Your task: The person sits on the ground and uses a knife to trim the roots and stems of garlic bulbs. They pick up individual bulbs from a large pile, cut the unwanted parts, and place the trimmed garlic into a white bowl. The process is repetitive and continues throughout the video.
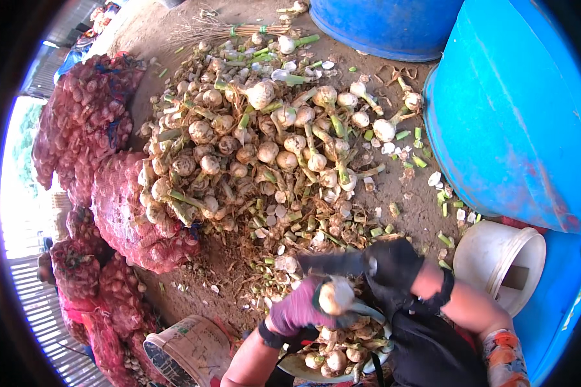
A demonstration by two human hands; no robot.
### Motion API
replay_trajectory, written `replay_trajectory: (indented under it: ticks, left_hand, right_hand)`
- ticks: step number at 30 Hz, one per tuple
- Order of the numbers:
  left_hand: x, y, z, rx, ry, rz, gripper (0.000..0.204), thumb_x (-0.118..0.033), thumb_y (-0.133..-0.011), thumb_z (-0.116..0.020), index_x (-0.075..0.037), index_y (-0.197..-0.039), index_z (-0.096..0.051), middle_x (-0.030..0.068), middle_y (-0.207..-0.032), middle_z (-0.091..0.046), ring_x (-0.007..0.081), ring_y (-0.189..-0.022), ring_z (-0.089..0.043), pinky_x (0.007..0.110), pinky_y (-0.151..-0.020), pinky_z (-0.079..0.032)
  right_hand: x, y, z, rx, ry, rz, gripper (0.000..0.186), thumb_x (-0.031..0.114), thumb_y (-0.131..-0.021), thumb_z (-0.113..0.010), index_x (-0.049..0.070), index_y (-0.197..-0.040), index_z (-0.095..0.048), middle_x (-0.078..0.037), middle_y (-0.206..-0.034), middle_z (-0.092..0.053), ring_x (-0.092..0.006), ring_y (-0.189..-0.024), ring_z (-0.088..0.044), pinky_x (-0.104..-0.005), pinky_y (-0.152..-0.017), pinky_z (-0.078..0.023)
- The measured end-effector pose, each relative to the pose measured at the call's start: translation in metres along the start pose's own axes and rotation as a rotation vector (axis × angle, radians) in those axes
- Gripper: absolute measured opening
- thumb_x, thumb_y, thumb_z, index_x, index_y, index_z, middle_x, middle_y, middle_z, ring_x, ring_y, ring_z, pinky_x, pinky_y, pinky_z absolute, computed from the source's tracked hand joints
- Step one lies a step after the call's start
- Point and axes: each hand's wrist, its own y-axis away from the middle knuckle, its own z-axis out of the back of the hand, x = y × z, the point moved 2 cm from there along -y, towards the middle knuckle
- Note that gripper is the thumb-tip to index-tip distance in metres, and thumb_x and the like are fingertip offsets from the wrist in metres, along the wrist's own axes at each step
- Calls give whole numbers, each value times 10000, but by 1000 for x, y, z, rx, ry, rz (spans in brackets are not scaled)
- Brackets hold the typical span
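One bulb (336, 297) gripped in left hand (300, 306), just above the bowl (301, 373) of bulbs (336, 360). Right hand (394, 266) wrapped around a dark blade-like tool (332, 262) (motion-blurred, edges unclear). Bulb pile (258, 151) on the ground (164, 280) ahead.

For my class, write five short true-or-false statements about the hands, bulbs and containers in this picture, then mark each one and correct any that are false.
1. The left hand holds a pale bulb. True.
2. The right hand wears a white glove. False: the right hand wears a black glove.
3. The red mesh sacks are to the right of the large heap of bulbs. False: the red mesh sacks are to its left.
4. The pale bowl near the lower edge contains bulbs. True.
5. The large containers at the upper right are yellow. False: the large containers are blue.
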Motion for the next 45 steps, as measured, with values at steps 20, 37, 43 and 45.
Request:
replay_trajectory:
  ticks: [20,37,43,45]
  left_hand:
    - [-2,-8,5,-301,985,-197,575,-448,-760,-663,-43,-1136,-505,154,-1129,-546,344,-1155,-494,544,-913,-442]
    - [-24,10,38,-218,409,-354,508,-355,-723,-722,-14,-1069,-572,144,-998,-604,231,-872,-593,381,-802,-479]
    - [-23,4,71,-245,-381,116,659,-343,-687,-795,-42,-1210,-529,95,-1132,-601,174,-1010,-579,319,-847,-471]
    - [-47,-33,99,-666,-1132,-121,694,-293,-619,-825,-60,-1193,-512,149,-1086,-575,278,-964,-587,376,-826,-489]
  right_hand:
    - [2,-13,4,-27,-969,-404,202,103,-630,-743,44,-721,-572,-20,-627,-561,-100,-582,-527,-290,-564,-456]
    - [-25,3,-58,409,-120,-317,403,364,-570,-743,16,-751,-649,-160,-717,-639,-301,-682,-626,-373,-660,-490]
    - [-59,2,-65,377,-549,-483,331,275,-599,-749,-5,-731,-632,-159,-695,-641,-261,-636,-630,-351,-595,-489]
    - [-64,4,-58,324,-619,-479,342,275,-606,-748,-15,-741,-625,-166,-692,-639,-265,-627,-625,-352,-590,-484]
